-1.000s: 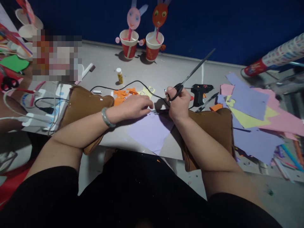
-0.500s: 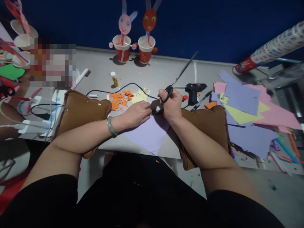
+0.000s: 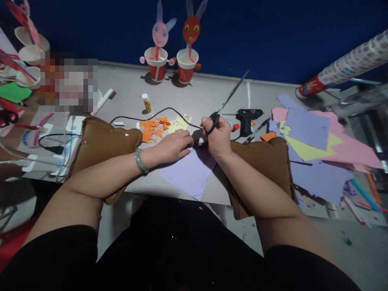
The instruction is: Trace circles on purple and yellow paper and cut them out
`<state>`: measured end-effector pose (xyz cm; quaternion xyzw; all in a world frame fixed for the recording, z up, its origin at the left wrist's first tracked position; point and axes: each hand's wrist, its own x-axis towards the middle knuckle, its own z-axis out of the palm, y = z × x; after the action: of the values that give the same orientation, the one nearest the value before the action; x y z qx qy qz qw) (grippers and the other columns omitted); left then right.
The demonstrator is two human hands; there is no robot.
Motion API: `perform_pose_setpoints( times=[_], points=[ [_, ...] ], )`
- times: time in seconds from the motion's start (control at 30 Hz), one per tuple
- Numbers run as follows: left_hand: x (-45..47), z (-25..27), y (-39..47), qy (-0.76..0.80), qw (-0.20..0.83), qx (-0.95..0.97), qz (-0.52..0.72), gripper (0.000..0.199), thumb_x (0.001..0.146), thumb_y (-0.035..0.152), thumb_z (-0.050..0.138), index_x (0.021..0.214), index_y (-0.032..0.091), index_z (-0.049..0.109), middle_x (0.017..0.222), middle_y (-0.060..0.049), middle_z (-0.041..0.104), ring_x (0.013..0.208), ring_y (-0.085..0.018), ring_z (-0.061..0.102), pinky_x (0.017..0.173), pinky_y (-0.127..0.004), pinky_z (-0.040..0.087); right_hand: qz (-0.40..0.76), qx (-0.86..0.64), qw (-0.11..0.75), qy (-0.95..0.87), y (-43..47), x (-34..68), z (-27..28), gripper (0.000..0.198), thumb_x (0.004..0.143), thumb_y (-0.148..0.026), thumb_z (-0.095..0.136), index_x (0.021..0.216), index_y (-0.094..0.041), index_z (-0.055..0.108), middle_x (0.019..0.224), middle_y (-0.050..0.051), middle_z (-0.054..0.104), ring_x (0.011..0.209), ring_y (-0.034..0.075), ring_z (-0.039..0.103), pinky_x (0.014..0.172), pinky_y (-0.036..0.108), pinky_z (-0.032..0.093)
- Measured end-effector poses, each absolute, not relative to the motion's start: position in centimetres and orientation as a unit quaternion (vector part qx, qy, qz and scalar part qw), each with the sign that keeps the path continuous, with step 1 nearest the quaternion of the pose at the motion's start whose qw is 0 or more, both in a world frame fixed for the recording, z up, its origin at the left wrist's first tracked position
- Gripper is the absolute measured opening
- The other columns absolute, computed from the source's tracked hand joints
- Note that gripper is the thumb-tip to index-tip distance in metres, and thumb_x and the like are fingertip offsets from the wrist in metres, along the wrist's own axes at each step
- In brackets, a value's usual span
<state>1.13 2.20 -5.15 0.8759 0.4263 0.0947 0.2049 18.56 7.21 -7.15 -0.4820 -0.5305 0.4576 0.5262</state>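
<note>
My right hand [image 3: 218, 138] is closed around the handles of black-handled scissors [image 3: 233, 93], whose blades point up and away to the right. A sheet of purple paper [image 3: 188, 171] lies on the table in front of me. My left hand [image 3: 177, 145] is closed at its upper edge, with the thumb on the paper and the fingers curled together. Between my hands there is a small dark object that I cannot make out. Orange paper scraps [image 3: 151, 131] and yellow paper scraps [image 3: 179, 122] lie just beyond my left hand.
Brown cushions, one on the left [image 3: 106, 139] and one on the right [image 3: 260, 161], lie under my forearms. A black glue gun [image 3: 245, 121], a glue stick [image 3: 146, 103], two paper-cup rabbits [image 3: 156, 70], a pile of coloured paper [image 3: 309, 125] and a power strip [image 3: 71, 137] surround them.
The view has shifted slightly. My left thumb has moved a little on the purple paper, and the scissors keep nearly the same pose in my right hand.
</note>
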Motion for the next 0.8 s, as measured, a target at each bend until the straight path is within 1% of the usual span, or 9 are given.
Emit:
perform_pose_setpoints(
  times=[0.1,0.27,0.53,0.7,0.8],
  points=[
    [1.41,-5.39,2.08,0.444,0.202,0.868,0.094,0.020,0.097,0.027,0.051,0.105,0.016,0.067,0.109,-0.012,0.063,0.099,-0.026,0.058,0.089,-0.040,0.049,0.467,-0.473,0.531,-0.525,7.12,18.45,-7.11,0.043,0.078,-0.057,0.076,0.068,-0.022,0.055,0.063,-0.005,0.049,0.058,0.010,0.042,0.058,0.027,0.038],
    [1.79,-5.61,1.98,0.468,0.202,0.856,0.083,0.019,0.096,0.024,0.052,0.105,0.015,0.066,0.110,-0.012,0.062,0.101,-0.026,0.057,0.090,-0.041,0.050,0.478,-0.468,0.534,-0.517,7.04,18.29,-6.92,0.041,0.077,-0.053,0.079,0.066,-0.021,0.056,0.061,-0.006,0.049,0.057,0.009,0.041,0.061,0.027,0.039],
    [1.76,-5.87,2.08,0.470,0.232,0.845,0.107,0.015,0.094,0.022,0.051,0.096,0.017,0.065,0.104,-0.010,0.062,0.095,-0.024,0.056,0.088,-0.039,0.049,0.483,-0.475,0.527,-0.514,7.01,18.31,-7.10,0.045,0.076,-0.058,0.079,0.068,-0.021,0.055,0.062,-0.006,0.050,0.058,0.009,0.042,0.059,0.026,0.040],
    [1.61,-5.97,2.17,0.472,0.225,0.843,0.126,0.018,0.093,0.023,0.052,0.101,0.016,0.066,0.106,-0.011,0.062,0.099,-0.025,0.057,0.089,-0.041,0.050,0.481,-0.480,0.518,-0.520,6.95,18.32,-7.05,0.045,0.077,-0.060,0.078,0.067,-0.022,0.056,0.062,-0.006,0.050,0.058,0.010,0.043,0.059,0.027,0.040],
    [1.54,-5.98,2.25,0.473,0.216,0.845,0.123,0.017,0.093,0.023,0.051,0.099,0.017,0.066,0.104,-0.010,0.062,0.097,-0.025,0.057,0.088,-0.040,0.050,0.473,-0.486,0.509,-0.530,6.94,18.36,-7.06,0.045,0.078,-0.061,0.076,0.069,-0.022,0.055,0.063,-0.005,0.049,0.060,0.010,0.044,0.059,0.027,0.040]
  ],
)
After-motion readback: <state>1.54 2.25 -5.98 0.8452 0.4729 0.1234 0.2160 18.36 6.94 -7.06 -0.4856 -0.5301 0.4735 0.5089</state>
